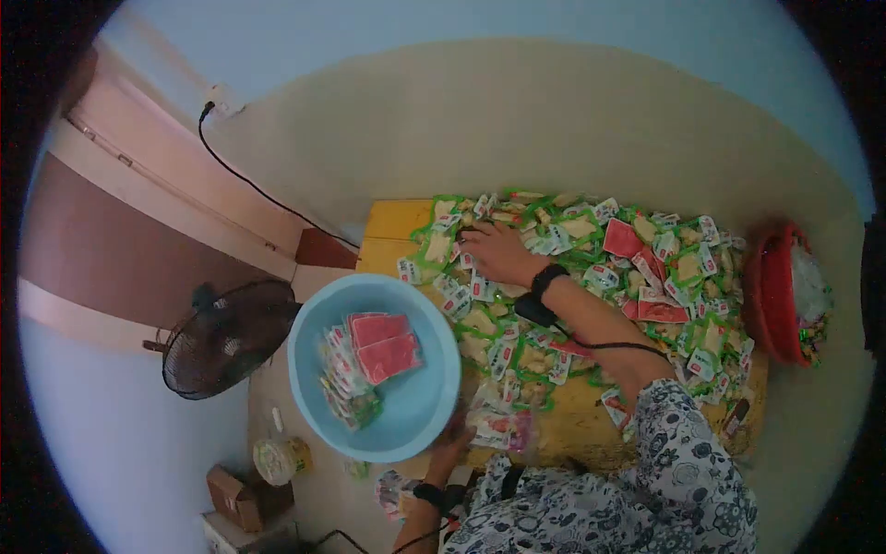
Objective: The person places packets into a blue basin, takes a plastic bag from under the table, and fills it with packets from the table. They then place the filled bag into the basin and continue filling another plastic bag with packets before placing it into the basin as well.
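Observation:
My right hand (499, 252) reaches across to the far left part of a spread of small snack packets (531, 360) with green edges and white labels. Its fingers are apart and rest on the packets. Low in the view, my left hand (450, 439) is beside the rim of a light blue basin (420, 415); its fingers are dark and partly hidden. Inside the basin are red packets (383, 346) and a stack of clear and white packets (346, 379). A clear and pink packet (500, 429) lies just right of my left hand.
Packets cover much of the yellow wooden table (397, 222). A red basin (780, 295) with clear plastic in it stands at the right, by the wall. At left are a black fan (226, 342), a cardboard box (233, 499) and a black cable (268, 196).

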Available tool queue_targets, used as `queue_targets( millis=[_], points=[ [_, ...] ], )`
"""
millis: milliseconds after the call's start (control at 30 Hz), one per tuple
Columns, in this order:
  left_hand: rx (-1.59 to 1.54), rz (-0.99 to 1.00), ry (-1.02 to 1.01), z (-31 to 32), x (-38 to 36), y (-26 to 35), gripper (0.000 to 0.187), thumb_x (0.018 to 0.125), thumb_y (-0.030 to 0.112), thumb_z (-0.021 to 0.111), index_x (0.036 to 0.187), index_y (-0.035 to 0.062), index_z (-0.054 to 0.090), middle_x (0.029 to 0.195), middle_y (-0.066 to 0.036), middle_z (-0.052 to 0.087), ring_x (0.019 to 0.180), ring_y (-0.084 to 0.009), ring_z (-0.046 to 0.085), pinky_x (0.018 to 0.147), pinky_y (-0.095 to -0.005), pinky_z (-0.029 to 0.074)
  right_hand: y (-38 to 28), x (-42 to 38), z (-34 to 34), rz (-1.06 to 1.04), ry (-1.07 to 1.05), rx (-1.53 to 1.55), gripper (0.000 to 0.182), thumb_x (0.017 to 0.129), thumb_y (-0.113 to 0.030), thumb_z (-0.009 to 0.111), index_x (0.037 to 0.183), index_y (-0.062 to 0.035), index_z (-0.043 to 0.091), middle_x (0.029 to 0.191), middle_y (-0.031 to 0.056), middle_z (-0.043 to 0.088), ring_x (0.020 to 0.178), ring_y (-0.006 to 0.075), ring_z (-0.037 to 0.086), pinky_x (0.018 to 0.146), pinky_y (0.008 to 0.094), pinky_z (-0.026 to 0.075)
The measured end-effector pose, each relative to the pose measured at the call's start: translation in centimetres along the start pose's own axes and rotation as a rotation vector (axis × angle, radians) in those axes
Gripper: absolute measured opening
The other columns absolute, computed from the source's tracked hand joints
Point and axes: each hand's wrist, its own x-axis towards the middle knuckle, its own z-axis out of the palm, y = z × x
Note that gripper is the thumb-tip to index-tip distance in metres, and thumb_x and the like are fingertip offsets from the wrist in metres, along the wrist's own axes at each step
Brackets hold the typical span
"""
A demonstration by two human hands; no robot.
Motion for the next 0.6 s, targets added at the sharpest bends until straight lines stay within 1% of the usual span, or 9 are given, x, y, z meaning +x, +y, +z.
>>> queue_targets(
  millis=[67, 100, 133, 233, 300, 367, 400, 500, 600],
  points=[
    [0.003, -0.019, 0.021, 0.2, 0.1, 0.1, 0.07, 0.084, 0.033, 0.075, 0.139, 0.001, 0.047, 0.14, -0.016, 0.049, 0.13, -0.0257, 0.046, 0.109, -0.0377, 0.035, -1.4, 1.4, 0.6, 0.02, -0.136, -0.029, 0.047, 0.082, -0.032, 0.063, 0.127, -0.0174, 0.059, 0.143, 0.0081, 0.048, 0.14, 0.0345, 0.034, 0.106, 0.0667, 0.029],
    [-0.011, -0.033, 0.031, 0.2, 0.3, -0.3, 0.069, 0.084, 0.033, 0.074, 0.139, 0.0016, 0.047, 0.141, -0.016, 0.049, 0.13, -0.0257, 0.046, 0.109, -0.0377, 0.035, -1.5, 1.6, 1.8, 0.014, -0.142, -0.069, 0.056, 0.082, -0.047, 0.063, 0.13, -0.0191, 0.058, 0.147, 0.0076, 0.043, 0.141, 0.0359, 0.031, 0.106, 0.0704, 0.024],
    [-0.027, -0.055, 0.035, 0.0, 0.4, -0.7, 0.069, 0.085, 0.033, 0.074, 0.14, 0.0022, 0.047, 0.141, -0.016, 0.049, 0.13, -0.0256, 0.046, 0.109, -0.0378, 0.035, -1.9, 1.4, 1.9, 0.058, -0.167, -0.079, 0.059, 0.079, -0.05, 0.065, 0.128, -0.0192, 0.059, 0.148, 0.0067, 0.041, 0.142, 0.0356, 0.03, 0.105, 0.0708, 0.025],
    [0.112, -0.111, -0.033, -2.4, 3.8, -9.8, 0.068, 0.086, 0.033, 0.072, 0.141, 0.0018, 0.046, 0.142, -0.018, 0.048, 0.131, -0.0254, 0.045, 0.109, -0.0385, 0.035, -2.2, -0.5, 1.9, 0.153, -0.211, -0.124, 0.066, 0.073, -0.058, 0.069, 0.125, -0.02, 0.06, 0.152, 0.005, 0.036, 0.142, 0.0359, 0.027, 0.103, 0.0718, 0.026],
    [0.719, 0.353, 0.017, -1.3, 2.8, -4.7, 0.068, 0.087, 0.033, 0.071, 0.141, 0.001, 0.045, 0.141, -0.02, 0.049, 0.13, -0.0257, 0.046, 0.109, -0.0389, 0.036, -1.3, -1.8, 1.7, 0.19, -0.24, -0.176, 0.069, 0.071, -0.061, 0.07, 0.126, -0.021, 0.06, 0.154, 0.0048, 0.033, 0.143, 0.0378, 0.025, 0.103, 0.0723, 0.025],
    [0.726, 0.415, 0.0, -1.0, 1.9, -3.0, 0.068, 0.087, 0.032, 0.071, 0.142, 0.0043, 0.043, 0.142, -0.017, 0.048, 0.128, -0.0265, 0.048, 0.108, -0.0411, 0.037, 0.0, -3.7, 1.6, 0.214, -0.199, -0.174, 0.066, 0.071, -0.059, 0.07, 0.124, -0.0209, 0.062, 0.154, 0.0056, 0.032, 0.142, 0.039, 0.026, 0.102, 0.0719, 0.027],
    [0.433, 0.254, -0.027, -1.2, 2.1, -3.9, 0.068, 0.087, 0.032, 0.071, 0.144, 0.008, 0.042, 0.143, -0.014, 0.047, 0.127, -0.0271, 0.049, 0.106, -0.043, 0.038, 0.6, -4.8, 1.3, 0.226, -0.172, -0.181, 0.064, 0.071, -0.058, 0.07, 0.123, -0.0209, 0.063, 0.154, 0.006, 0.032, 0.142, 0.0396, 0.026, 0.102, 0.0717, 0.027],
    [0.111, -0.065, -0.024, -1.0, 1.8, -3.8, 0.07, 0.087, 0.034, 0.072, 0.146, 0.0124, 0.04, 0.141, -0.01, 0.049, 0.12, -0.0261, 0.053, 0.098, -0.0441, 0.044, 2.4, -8.1, -0.9, 0.304, -0.186, -0.221, 0.061, 0.071, -0.053, 0.072, 0.12, -0.0187, 0.064, 0.153, 0.0077, 0.034, 0.139, 0.0393, 0.032, 0.102, 0.0694, 0.03],
    [0.145, 0.043, -0.008, -0.5, 1.2, -1.3, 0.069, 0.084, 0.03, 0.073, 0.141, 0.0047, 0.045, 0.139, -0.014, 0.052, 0.124, -0.0254, 0.051, 0.103, -0.0401, 0.042, 5.8, -12.9, -2.2, 0.37, -0.182, -0.332, 0.06, 0.069, -0.048, 0.073, 0.118, -0.0159, 0.064, 0.148, 0.0077, 0.04, 0.135, 0.038, 0.037, 0.1, 0.0672, 0.033]
  ],
)
